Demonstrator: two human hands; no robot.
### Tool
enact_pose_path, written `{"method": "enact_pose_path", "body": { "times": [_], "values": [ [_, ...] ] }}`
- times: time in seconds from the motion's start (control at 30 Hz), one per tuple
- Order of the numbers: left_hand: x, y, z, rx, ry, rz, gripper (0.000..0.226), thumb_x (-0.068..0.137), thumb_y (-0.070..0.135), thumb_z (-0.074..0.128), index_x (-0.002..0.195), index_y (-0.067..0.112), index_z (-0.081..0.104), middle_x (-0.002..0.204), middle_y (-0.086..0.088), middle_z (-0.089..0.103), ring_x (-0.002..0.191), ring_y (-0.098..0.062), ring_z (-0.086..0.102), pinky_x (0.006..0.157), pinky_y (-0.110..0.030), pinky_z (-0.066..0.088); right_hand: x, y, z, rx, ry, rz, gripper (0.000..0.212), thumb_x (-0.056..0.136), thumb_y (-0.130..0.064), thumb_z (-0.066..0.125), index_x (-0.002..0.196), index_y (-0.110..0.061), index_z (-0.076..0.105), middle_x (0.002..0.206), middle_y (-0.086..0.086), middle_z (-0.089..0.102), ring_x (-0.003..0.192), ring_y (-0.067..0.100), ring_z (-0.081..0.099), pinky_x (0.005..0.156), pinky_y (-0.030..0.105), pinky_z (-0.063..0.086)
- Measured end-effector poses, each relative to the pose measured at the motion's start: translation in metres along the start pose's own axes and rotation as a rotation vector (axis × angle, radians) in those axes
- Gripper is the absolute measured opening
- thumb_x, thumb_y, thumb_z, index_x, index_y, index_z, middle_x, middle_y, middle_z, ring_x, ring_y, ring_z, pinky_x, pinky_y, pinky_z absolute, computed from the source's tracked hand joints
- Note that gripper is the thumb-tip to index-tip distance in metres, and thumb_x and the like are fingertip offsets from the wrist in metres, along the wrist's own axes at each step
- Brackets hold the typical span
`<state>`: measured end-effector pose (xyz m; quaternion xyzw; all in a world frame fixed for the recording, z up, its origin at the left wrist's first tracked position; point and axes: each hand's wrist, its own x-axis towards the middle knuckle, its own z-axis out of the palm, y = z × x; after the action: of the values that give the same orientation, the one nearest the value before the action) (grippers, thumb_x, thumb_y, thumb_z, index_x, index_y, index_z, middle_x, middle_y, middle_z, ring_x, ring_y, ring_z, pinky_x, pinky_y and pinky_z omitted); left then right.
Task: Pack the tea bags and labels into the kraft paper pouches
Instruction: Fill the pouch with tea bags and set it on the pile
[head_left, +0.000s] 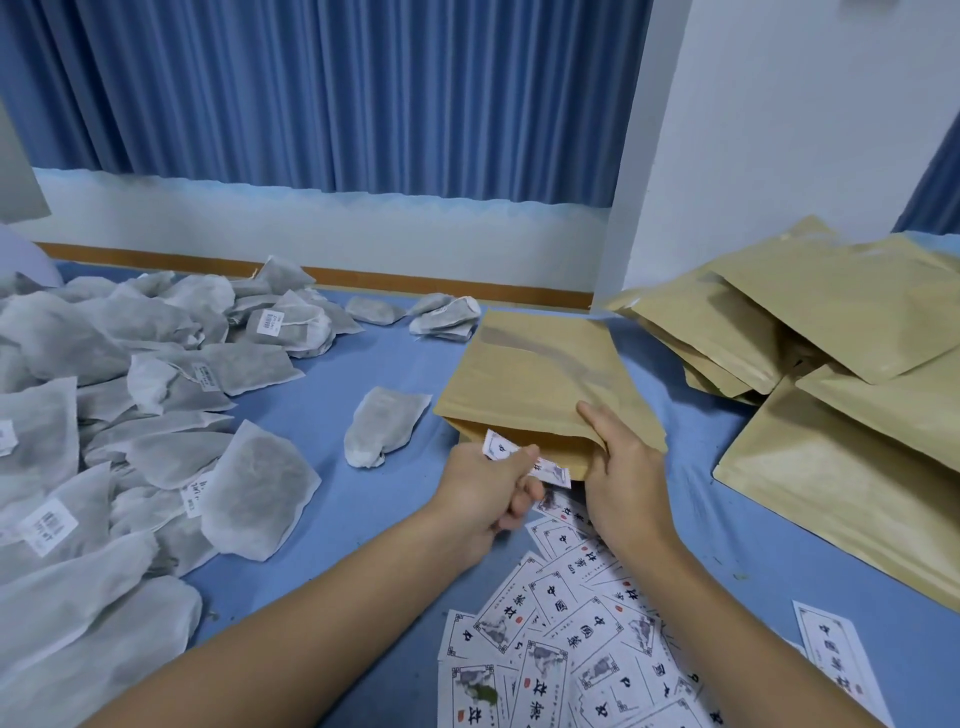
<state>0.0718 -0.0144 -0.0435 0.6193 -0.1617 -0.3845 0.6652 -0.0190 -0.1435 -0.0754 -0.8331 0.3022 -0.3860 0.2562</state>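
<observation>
left hand (480, 488) pinches a label (524, 460) at the open mouth of the pouch (535, 379), right hand (623, 467) grips its lip; early on, heaps of tea bags (156, 395), labels (561, 639), pouches (831, 374) left

Bare left forearm (311, 623) and bare right forearm (727, 608) both come in from the bottom and angle toward each other, so the hands sit close together without touching. Left hand (485, 501) has curled fingers, the thumb and forefinger pinching a small white paper label with black print (496, 446). Right hand (626, 480) grips the open mouth of a flat tan kraft paper pouch (524, 374), thumb on top, fingers tucked out of sight.
</observation>
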Motion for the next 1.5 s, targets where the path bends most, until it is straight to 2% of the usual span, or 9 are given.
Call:
{"method": "enact_pose_path", "body": {
  "times": [0.27, 0.4, 0.6, 0.7, 0.83, 0.97, 1.07, 1.33, 1.5],
  "values": [
    [0.048, 0.023, 0.028, -0.733, 0.019, -0.016, 0.029, 0.096, -0.015, 0.047, 0.116, -0.001, 0.063, 0.105, -0.015, 0.072, 0.098, -0.027, 0.070, 0.063, -0.027, 0.061, 0.002, -0.003, 0.002, 0.016, 0.043, -0.037, 0.062, 0.088, 0.015, 0.042, 0.137, -0.018, 0.061, 0.143, -0.001, 0.058, 0.126, 0.020, 0.056, 0.101, 0.013, 0.034],
    [0.061, 0.023, 0.038, -0.453, 0.020, -0.121, 0.030, 0.102, -0.002, 0.035, 0.103, 0.010, 0.063, 0.081, -0.007, 0.069, 0.053, -0.011, 0.062, 0.039, -0.017, 0.048, 0.002, -0.002, 0.001, 0.002, 0.041, -0.034, 0.059, 0.090, 0.013, 0.044, 0.138, -0.017, 0.060, 0.142, 0.001, 0.059, 0.123, 0.023, 0.057, 0.099, 0.012, 0.033],
    [0.055, 0.007, 0.023, -0.064, -0.212, 0.218, 0.024, 0.098, 0.002, 0.055, 0.118, 0.006, 0.067, 0.113, -0.006, 0.073, 0.107, -0.013, 0.066, 0.091, -0.029, 0.057, 0.002, -0.001, 0.001, 0.009, 0.039, -0.024, 0.058, 0.090, 0.014, 0.045, 0.137, -0.017, 0.061, 0.136, 0.001, 0.063, 0.117, 0.021, 0.059, 0.092, 0.004, 0.030],
    [0.042, -0.004, -0.012, 0.580, -0.006, 0.689, 0.028, 0.097, 0.023, 0.061, 0.075, 0.007, 0.071, 0.066, -0.002, 0.067, 0.062, -0.008, 0.055, 0.068, -0.030, 0.049, 0.002, -0.002, -0.001, 0.031, 0.035, -0.033, 0.057, 0.091, 0.014, 0.046, 0.140, -0.014, 0.058, 0.143, 0.004, 0.057, 0.127, 0.017, 0.052, 0.100, -0.002, 0.024],
    [0.029, 0.003, -0.058, 0.686, 0.575, 1.006, 0.033, 0.091, 0.029, 0.055, 0.059, 0.027, 0.046, 0.066, 0.010, 0.047, 0.067, -0.005, 0.045, 0.066, -0.028, 0.034, 0.004, 0.000, -0.001, 0.062, -0.011, -0.013, 0.045, 0.104, -0.005, 0.045, 0.149, -0.013, 0.047, 0.155, 0.007, 0.045, 0.143, 0.025, 0.039, 0.119, 0.038, 0.031],
    [0.046, 0.004, -0.078, 1.037, 0.665, 0.470, 0.038, 0.088, 0.029, 0.059, 0.125, 0.029, 0.054, 0.139, 0.001, 0.042, 0.132, -0.021, 0.037, 0.105, -0.046, 0.034, 0.003, -0.001, -0.003, 0.060, -0.044, 0.002, 0.044, 0.107, -0.014, 0.042, 0.151, -0.013, 0.044, 0.153, 0.006, 0.047, 0.143, 0.027, 0.040, 0.116, 0.044, 0.034],
    [0.052, -0.003, -0.088, 1.182, 0.540, 0.317, 0.046, 0.090, 0.018, 0.054, 0.136, 0.025, 0.048, 0.144, -0.008, 0.041, 0.129, -0.031, 0.042, 0.101, -0.041, 0.038, 0.002, -0.001, -0.002, 0.036, -0.067, 0.007, 0.043, 0.107, -0.014, 0.042, 0.150, -0.012, 0.045, 0.150, 0.007, 0.050, 0.140, 0.028, 0.043, 0.114, 0.040, 0.035],
    [0.024, -0.003, -0.055, 0.609, 0.550, 1.094, 0.044, 0.082, -0.013, 0.051, 0.120, 0.007, 0.062, 0.121, -0.005, 0.060, 0.115, -0.022, 0.056, 0.099, -0.024, 0.041, 0.002, 0.002, 0.001, 0.061, -0.051, 0.045, 0.041, 0.108, -0.019, 0.040, 0.147, -0.014, 0.050, 0.140, 0.006, 0.059, 0.129, 0.025, 0.052, 0.107, 0.031, 0.039],
    [0.004, -0.011, -0.033, 0.801, 0.253, 1.470, 0.039, 0.082, -0.014, 0.054, 0.115, 0.002, 0.067, 0.123, -0.014, 0.057, 0.111, -0.029, 0.056, 0.102, -0.030, 0.041, 0.004, 0.004, 0.003, 0.039, -0.035, -0.005, 0.034, 0.103, -0.007, 0.044, 0.131, -0.014, 0.061, 0.106, 0.007, 0.067, 0.092, 0.027, 0.058, 0.074, 0.024, 0.034]
  ]
}}
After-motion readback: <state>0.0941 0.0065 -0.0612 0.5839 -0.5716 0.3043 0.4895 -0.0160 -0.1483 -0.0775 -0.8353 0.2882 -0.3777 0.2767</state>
